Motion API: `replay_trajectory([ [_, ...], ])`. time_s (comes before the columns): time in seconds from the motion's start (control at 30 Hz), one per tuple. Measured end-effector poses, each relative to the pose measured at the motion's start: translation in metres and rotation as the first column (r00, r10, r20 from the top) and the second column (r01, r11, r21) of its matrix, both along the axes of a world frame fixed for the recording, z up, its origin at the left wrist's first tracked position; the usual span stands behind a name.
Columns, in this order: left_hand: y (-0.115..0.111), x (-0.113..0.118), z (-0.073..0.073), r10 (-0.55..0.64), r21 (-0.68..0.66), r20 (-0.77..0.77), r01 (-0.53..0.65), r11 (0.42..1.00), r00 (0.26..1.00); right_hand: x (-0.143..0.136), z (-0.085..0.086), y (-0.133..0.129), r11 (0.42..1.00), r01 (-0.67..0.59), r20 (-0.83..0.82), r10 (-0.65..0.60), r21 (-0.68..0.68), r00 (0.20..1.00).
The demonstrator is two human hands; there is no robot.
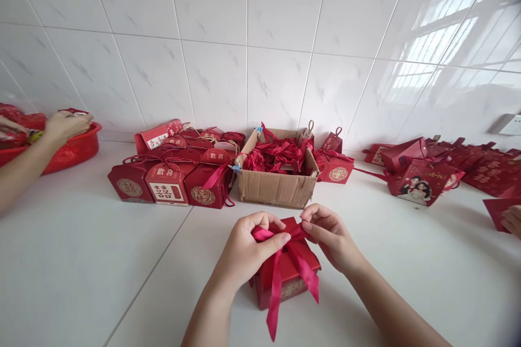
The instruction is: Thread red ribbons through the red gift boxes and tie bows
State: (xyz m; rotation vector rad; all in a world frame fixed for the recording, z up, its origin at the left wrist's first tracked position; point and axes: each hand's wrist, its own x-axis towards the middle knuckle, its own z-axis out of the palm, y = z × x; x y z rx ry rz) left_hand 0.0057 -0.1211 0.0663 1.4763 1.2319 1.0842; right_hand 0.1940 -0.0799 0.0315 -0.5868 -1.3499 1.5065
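In front of me on the white table stands a small red gift box (268,284) with a printed pattern on its side. A pink-red satin ribbon (275,295) is looped in a bow at its top, and two tails hang down over the front. My left hand (248,249) pinches the ribbon's left loop between thumb and fingers. On the other side, my right hand (329,236) holds the right loop with thumb and fingertips. The knot between the hands is partly covered by my left thumb.
Behind the gift box is a cardboard box (277,190) of red ribbons (280,154). Several finished red boxes (166,184) stand left of it; more red boxes (419,184) lie right. Another person's hands (67,126) reach into a red basket (81,146); a further hand (513,219) shows far right.
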Motion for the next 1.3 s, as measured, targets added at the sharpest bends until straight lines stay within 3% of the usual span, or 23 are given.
replay_trajectory([
  [0.3,-0.002,-0.002,0.001,-0.04,-0.026,-0.011,0.04,0.999,0.999,0.0,0.001,0.001,0.998,0.038,0.051,-0.04,0.043,0.998],
  [0.53,-0.001,0.004,0.002,0.01,0.038,-0.046,-0.008,0.999,0.999,0.001,0.001,0.001,0.996,0.038,0.053,-0.042,0.084,0.998],
  [0.97,0.003,0.0,-0.006,-0.02,-0.013,-0.022,0.02,1.0,1.0,0.022,0.002,0.012,0.98,0.014,0.073,-0.029,0.196,0.997],
  [1.3,0.004,0.0,-0.007,-0.033,-0.044,-0.057,0.03,0.999,0.998,0.018,-0.003,0.016,0.991,-0.032,0.235,-0.001,0.133,0.972],
])
